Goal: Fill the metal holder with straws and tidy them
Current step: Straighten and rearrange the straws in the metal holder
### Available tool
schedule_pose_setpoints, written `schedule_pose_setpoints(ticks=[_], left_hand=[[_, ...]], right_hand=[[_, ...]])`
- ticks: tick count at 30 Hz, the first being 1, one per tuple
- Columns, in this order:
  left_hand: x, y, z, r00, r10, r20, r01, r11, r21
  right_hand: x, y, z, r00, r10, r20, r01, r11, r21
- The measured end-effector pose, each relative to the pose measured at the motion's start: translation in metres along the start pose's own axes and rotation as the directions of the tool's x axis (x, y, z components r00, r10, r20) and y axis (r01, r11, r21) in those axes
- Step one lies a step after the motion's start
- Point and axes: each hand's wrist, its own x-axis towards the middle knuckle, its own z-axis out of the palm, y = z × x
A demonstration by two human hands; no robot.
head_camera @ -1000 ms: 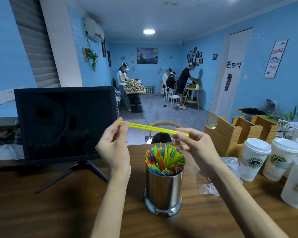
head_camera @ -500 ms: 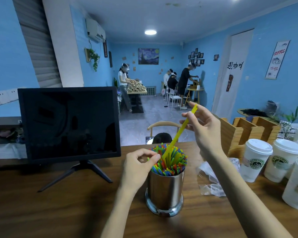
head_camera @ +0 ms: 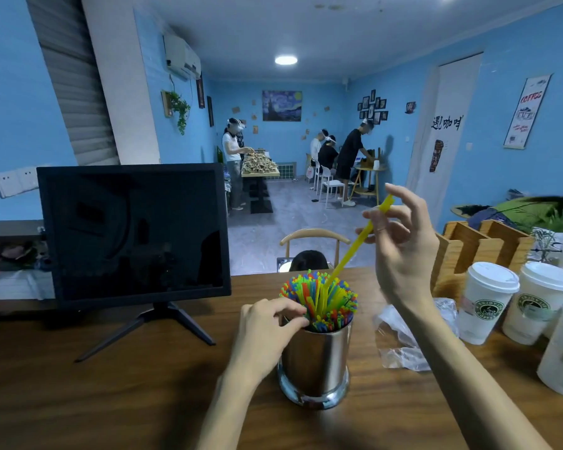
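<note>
- Straws [head_camera: 319, 300] pack the metal holder [head_camera: 314, 358], which stands on the surface [head_camera: 111, 384] just right of the left grip [head_camera: 267, 329].
- Left grip, fingers curled, pinches straws at the rim, likely to open a gap.
- Right grip [head_camera: 403, 251] pinches the yellow straw [head_camera: 355, 245], tilted, its lower end among the bundle below.

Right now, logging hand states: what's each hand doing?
Left hand: pinches straws at the holder rim.
Right hand: pinches the yellow straw.
</note>
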Motion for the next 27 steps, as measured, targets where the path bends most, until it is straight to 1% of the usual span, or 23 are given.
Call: schedule_pose_setpoints(ticks=[2, 4, 6, 7, 10, 12, 15, 16, 18, 20, 22, 25, 27], left_hand=[[0.000, -0.002, 0.003, 0.998, 0.030, -0.064, -0.031, 0.999, -0.016], [-0.001, -0.004, 0.009, 0.985, 0.103, -0.136, -0.097, 0.994, 0.053], [-0.005, -0.009, 0.019, 0.966, 0.187, -0.179, -0.168, 0.979, 0.114], [-0.007, -0.012, 0.024, 0.955, 0.216, -0.205, -0.193, 0.973, 0.123], [-0.008, -0.020, 0.032, 0.898, 0.303, -0.320, -0.272, 0.952, 0.137], [-0.005, -0.020, 0.029, 0.848, 0.352, -0.396, -0.314, 0.936, 0.159], [0.005, -0.007, 0.017, 0.779, 0.385, -0.495, -0.344, 0.922, 0.175], [0.009, -0.001, 0.012, 0.763, 0.376, -0.525, -0.341, 0.925, 0.167], [0.016, 0.009, 0.000, 0.755, 0.319, -0.573, -0.316, 0.943, 0.108], [0.024, 0.017, -0.010, 0.763, 0.197, -0.616, -0.282, 0.958, -0.043], [0.030, 0.021, -0.020, 0.758, 0.064, -0.650, -0.267, 0.939, -0.218], [0.040, 0.029, -0.032, 0.713, -0.084, -0.697, -0.280, 0.876, -0.392], [0.044, 0.034, -0.035, 0.702, -0.147, -0.696, -0.289, 0.835, -0.468]], right_hand=[[-0.003, 0.012, -0.001, 0.995, -0.016, 0.101, 0.031, 0.988, -0.150], [-0.013, 0.022, 0.002, 0.971, 0.039, 0.234, 0.020, 0.970, -0.244], [-0.024, 0.029, 0.008, 0.938, 0.108, 0.328, -0.015, 0.962, -0.274], [-0.029, 0.032, 0.010, 0.928, 0.113, 0.354, -0.006, 0.957, -0.291], [-0.040, 0.039, 0.012, 0.896, 0.069, 0.439, 0.100, 0.931, -0.350], [-0.045, 0.043, 0.012, 0.838, 0.106, 0.535, 0.148, 0.900, -0.410], [-0.053, 0.051, 0.011, 0.746, 0.221, 0.628, 0.158, 0.858, -0.489], [-0.054, 0.051, 0.011, 0.732, 0.239, 0.638, 0.151, 0.856, -0.494], [-0.051, 0.046, 0.010, 0.733, 0.261, 0.628, 0.098, 0.873, -0.477], [-0.047, 0.037, 0.007, 0.748, 0.265, 0.608, 0.003, 0.916, -0.402], [-0.044, 0.028, 0.004, 0.743, 0.257, 0.618, -0.065, 0.947, -0.316], [-0.046, 0.027, 0.005, 0.706, 0.245, 0.664, -0.041, 0.951, -0.307], [-0.046, 0.029, 0.004, 0.700, 0.250, 0.669, -0.030, 0.946, -0.322]])
